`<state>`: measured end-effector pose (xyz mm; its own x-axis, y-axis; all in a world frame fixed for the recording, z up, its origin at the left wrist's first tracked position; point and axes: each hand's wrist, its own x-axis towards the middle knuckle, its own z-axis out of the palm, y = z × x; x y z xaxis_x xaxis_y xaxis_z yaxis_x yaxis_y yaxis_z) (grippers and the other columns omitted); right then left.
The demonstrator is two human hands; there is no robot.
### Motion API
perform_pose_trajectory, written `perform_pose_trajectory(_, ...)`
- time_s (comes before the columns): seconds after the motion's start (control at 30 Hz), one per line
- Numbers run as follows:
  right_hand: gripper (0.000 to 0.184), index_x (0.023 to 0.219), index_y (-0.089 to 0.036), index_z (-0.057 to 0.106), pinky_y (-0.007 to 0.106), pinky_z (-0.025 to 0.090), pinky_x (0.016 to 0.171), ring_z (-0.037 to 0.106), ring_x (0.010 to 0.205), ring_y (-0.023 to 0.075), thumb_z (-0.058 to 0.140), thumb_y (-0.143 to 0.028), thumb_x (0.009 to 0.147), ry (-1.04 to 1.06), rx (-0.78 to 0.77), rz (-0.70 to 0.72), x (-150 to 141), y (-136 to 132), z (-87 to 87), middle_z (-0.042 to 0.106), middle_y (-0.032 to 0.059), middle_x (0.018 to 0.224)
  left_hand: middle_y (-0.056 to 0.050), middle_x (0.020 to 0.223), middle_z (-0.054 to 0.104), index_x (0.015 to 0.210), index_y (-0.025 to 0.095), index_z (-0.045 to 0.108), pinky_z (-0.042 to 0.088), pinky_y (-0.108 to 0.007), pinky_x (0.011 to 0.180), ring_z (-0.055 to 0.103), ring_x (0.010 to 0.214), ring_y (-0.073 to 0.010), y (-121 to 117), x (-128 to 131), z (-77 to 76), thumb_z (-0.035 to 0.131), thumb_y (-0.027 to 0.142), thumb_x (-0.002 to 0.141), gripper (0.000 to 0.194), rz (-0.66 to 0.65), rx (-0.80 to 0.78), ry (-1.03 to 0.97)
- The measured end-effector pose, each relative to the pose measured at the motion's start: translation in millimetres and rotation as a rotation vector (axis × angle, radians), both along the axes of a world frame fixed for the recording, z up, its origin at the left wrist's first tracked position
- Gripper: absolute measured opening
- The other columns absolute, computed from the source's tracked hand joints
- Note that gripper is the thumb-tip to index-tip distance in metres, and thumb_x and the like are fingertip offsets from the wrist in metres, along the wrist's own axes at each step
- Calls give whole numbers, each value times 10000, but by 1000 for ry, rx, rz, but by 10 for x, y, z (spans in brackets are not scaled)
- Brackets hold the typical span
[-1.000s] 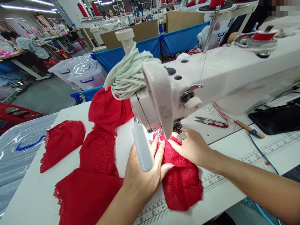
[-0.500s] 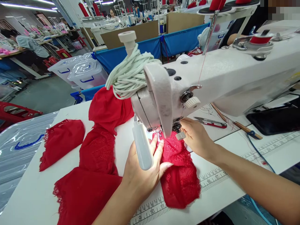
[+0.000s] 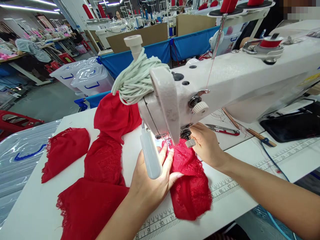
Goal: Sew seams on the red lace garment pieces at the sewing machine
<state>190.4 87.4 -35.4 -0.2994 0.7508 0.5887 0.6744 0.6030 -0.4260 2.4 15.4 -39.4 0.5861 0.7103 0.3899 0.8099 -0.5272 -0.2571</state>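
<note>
**Red lace goes under the needle at a garment-floor bench**

I watch from the head camera as the left hand (image 3: 152, 181) lies flat and open on a piece of red lace (image 3: 191, 186), fingers spread and pressing it to the white bench (image 3: 32, 203) just in front of the presser foot (image 3: 167, 138). The lace sits under the head of the industrial sewing machine (image 3: 225, 83), its far edge at the needle and its near edge lying over the printed ruler (image 3: 225, 190) along the bench front. The right hand (image 3: 206, 143) is up beside the needle area, fingertips curled near a small knurled knob (image 3: 190, 143); I cannot tell whether it grips anything. I judge this to be the positioning step, with the edge being lined up before stitching. The next move, as I read it, calls for a steady left palm and a fine right-hand adjustment close to the foot. More red lace pieces (image 3: 100, 166) lie to the left, and thread snips (image 3: 222, 129) rest beyond the right hand.
</note>
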Motion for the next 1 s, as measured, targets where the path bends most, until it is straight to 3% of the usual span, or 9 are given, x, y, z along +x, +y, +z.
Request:
perform_pose_trajectory(0.37, 319, 607, -214, 413, 258, 305, 561, 456, 631, 156, 400, -134, 916, 56, 9, 48, 1, 9, -10, 542, 13, 617, -190, 1204, 649, 1133, 94, 653, 514, -533, 784, 616, 1011, -383, -6, -22, 11, 413, 526, 901, 546, -8, -27, -14)
perform_pose_trajectory(0.6, 179, 761, -208, 537, 266, 414, 669, 538, 746, 175, 453, -159, 913, 64, -44, 139, 26, 15, -46, 632, 39, 782, -178, 1230, 637, 1160, 120, 638, 480, -556, 851, 627, 1021, -375, -23, -27, -18, 433, 513, 900, 514, 4, -7, -33)
perform_pose_trajectory(0.7, 60, 803, -203, 559, 288, 439, 731, 567, 813, 192, 568, -170, 852, -10, -97, 78, 33, -16, -44, 638, 41, 817, -178, 1205, 652, 1146, 124, 647, 497, -546, 835, 638, 1008, -365, -29, -27, -6, 407, 509, 913, 510, 0, 7, -70)
perform_pose_trajectory(0.83, 55, 842, -203, 580, 311, 451, 734, 590, 872, 217, 624, -194, 810, -138, -174, -57, 23, -60, -38, 640, 52, 867, -185, 1193, 657, 1132, 110, 659, 516, -513, 840, 630, 1046, -363, -17, -32, -21, 402, 486, 919, 502, -3, -16, -106)
perform_pose_trajectory(1.0, 125, 931, -202, 600, 297, 437, 700, 606, 889, 213, 606, -288, 841, -260, -270, -56, -19, -114, -3, 640, 68, 963, -216, 1168, 660, 1109, 67, 664, 535, -462, 827, 646, 1021, -357, -36, 12, -2, 405, 500, 909, 543, 0, -31, -102)
